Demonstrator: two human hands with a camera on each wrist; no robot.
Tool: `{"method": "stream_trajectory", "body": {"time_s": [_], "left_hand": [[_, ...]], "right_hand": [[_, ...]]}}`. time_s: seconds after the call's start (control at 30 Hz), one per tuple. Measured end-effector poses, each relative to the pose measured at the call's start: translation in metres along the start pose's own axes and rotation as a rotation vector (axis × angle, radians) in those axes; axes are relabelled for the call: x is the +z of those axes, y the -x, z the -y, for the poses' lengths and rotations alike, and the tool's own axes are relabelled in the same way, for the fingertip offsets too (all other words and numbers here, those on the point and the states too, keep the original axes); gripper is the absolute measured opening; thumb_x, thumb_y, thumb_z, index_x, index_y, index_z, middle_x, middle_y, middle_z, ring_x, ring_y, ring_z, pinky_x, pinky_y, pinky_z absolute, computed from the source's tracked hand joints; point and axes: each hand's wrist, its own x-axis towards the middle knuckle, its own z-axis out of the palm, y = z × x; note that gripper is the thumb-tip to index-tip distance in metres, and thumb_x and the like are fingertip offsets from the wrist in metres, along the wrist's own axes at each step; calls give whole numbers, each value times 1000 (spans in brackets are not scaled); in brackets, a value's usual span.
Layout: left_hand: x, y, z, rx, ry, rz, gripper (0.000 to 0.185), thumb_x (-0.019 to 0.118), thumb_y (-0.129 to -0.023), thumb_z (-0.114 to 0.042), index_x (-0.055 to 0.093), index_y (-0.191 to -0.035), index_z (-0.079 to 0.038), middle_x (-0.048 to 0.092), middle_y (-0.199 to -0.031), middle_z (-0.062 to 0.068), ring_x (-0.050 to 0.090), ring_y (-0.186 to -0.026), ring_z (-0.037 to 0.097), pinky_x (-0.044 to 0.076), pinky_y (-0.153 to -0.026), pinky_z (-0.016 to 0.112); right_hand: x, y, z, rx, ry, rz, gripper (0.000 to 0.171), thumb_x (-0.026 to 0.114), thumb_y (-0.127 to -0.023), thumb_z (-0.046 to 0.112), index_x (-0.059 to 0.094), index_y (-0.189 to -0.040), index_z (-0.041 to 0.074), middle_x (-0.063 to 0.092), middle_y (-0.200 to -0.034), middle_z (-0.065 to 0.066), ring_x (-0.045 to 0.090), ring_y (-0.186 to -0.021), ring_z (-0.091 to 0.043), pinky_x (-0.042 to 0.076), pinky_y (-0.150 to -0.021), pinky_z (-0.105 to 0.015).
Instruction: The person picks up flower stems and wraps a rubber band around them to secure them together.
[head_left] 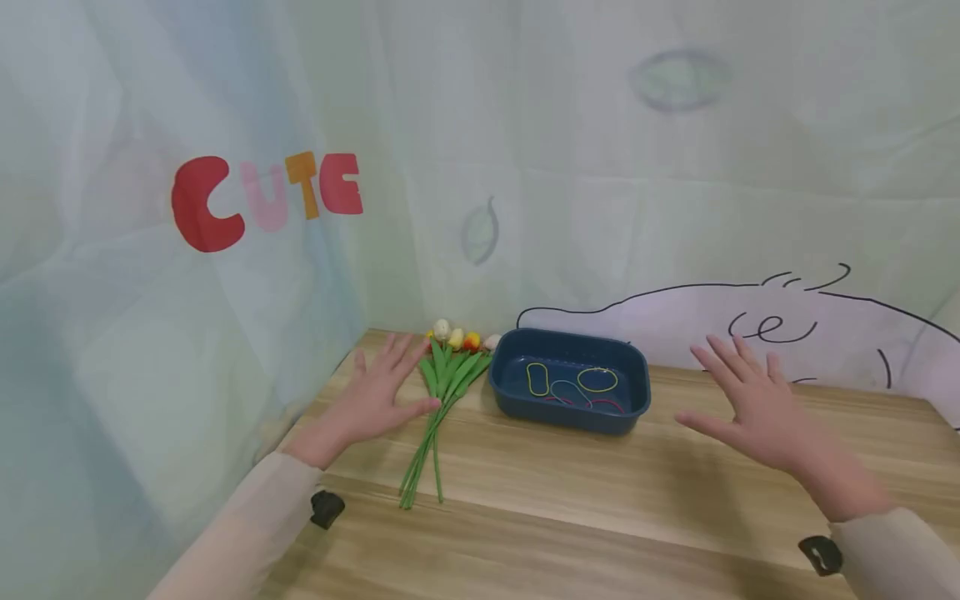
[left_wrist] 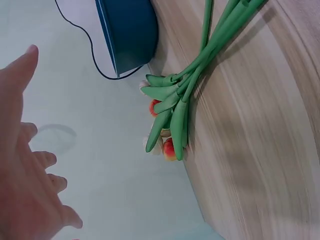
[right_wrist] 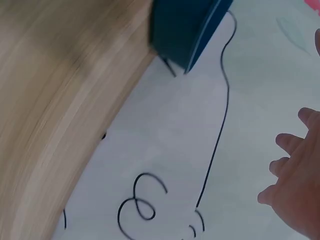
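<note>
Left hand (head_left: 375, 396) and right hand (head_left: 765, 408) hover with fingers spread apart, holding nothing. Under the left, on the desk (head_left: 525, 517), lies a bunch of tulips (head_left: 450, 375), stems toward the person; they look artificial, so probably light and bendy (best gripped where the stems cross). Right of the blossoms, the blue basin (head_left: 562, 417) looks stiff, perhaps slick, and should lift by its rim; thin, seemingly stretchy bands (head_left: 597, 391) lie inside.

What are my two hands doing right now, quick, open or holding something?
Left hand: open, fingers spread, holding nothing, nearest the artificial tulips.
Right hand: open, fingers spread, holding nothing, right of the blue basin.
</note>
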Motion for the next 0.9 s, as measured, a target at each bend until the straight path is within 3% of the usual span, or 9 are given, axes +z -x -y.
{"method": "stream_trajectory", "body": {"time_s": [0.23,0.53,0.73,0.9], "left_hand": [[-6,-4,-1,-12,50,-39,87,61,-89,-51,21,-153,-9,12,-159,21,6,-145,43,-2,-109,76],[-5,-7,-2,-44,260,-53,88,60,-92,-48,14,-154,-7,6,-160,19,0,-147,39,-5,-111,72],[-1,-8,-3,-69,315,-66,88,61,-92,-45,14,-154,-5,8,-160,20,3,-147,38,0,-114,69],[3,-6,0,-89,337,-84,88,61,-92,-45,13,-154,-6,9,-160,20,8,-146,41,12,-116,65]], "right_hand": [[7,-22,31,-20,-96,-28,89,66,-86,52,23,-153,12,22,-156,-21,5,-146,-41,-4,-115,-67],[21,-51,71,-55,-186,2,92,65,-85,54,23,-153,9,22,-158,-17,6,-147,-37,1,-117,-65],[33,-70,99,-104,-236,4,92,68,-84,52,26,-152,7,24,-157,-15,8,-147,-36,4,-117,-65],[44,-80,121,-145,-319,1,89,68,-85,49,27,-151,7,26,-157,-13,11,-147,-35,7,-118,-62]]}}
